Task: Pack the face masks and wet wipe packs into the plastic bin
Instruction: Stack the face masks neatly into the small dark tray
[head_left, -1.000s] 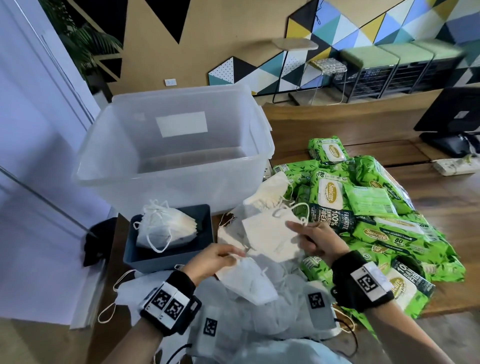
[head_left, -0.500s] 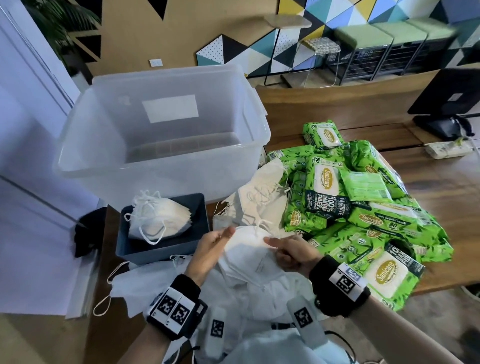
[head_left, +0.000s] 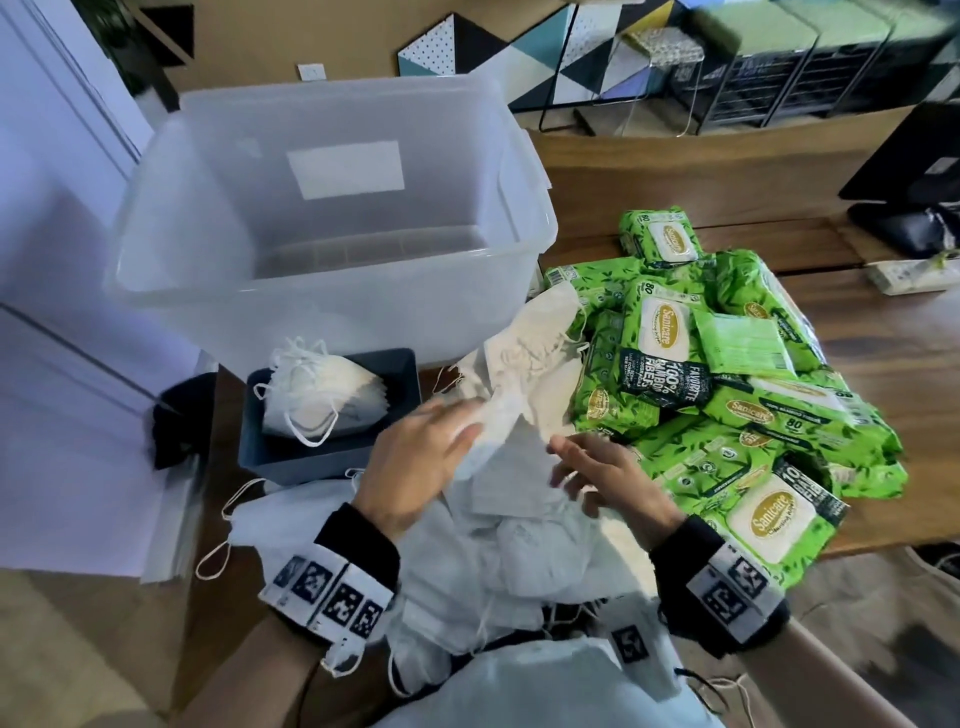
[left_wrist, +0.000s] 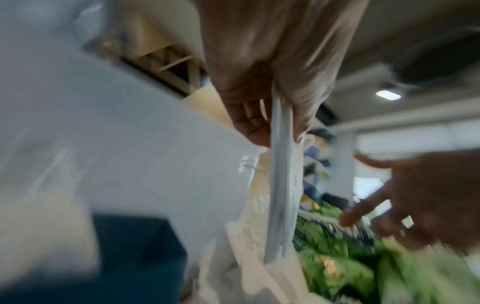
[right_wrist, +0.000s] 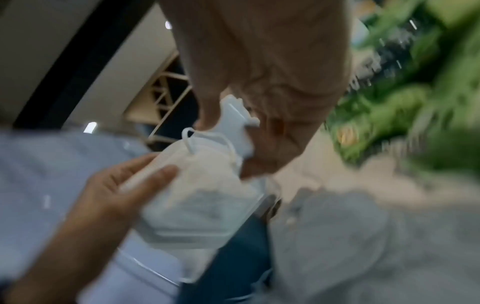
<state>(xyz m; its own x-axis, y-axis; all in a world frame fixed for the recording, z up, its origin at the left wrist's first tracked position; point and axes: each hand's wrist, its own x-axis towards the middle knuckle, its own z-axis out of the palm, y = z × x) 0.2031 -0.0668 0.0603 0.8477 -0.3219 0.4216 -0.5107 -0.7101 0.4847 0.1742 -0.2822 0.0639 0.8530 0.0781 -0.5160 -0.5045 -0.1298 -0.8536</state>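
While left hand (head_left: 415, 467) pinches folded masks (left_wrist: 280, 185) edgewise & right hand (head_left: 608, 480) hangs loose, masks likely light, floppy: grip folded edge, not ear loops.

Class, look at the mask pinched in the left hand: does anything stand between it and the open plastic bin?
Nothing visible blocks it. The left hand holds the mask just in front of the plastic bin, which has no lid on. Only its near wall must be cleared.
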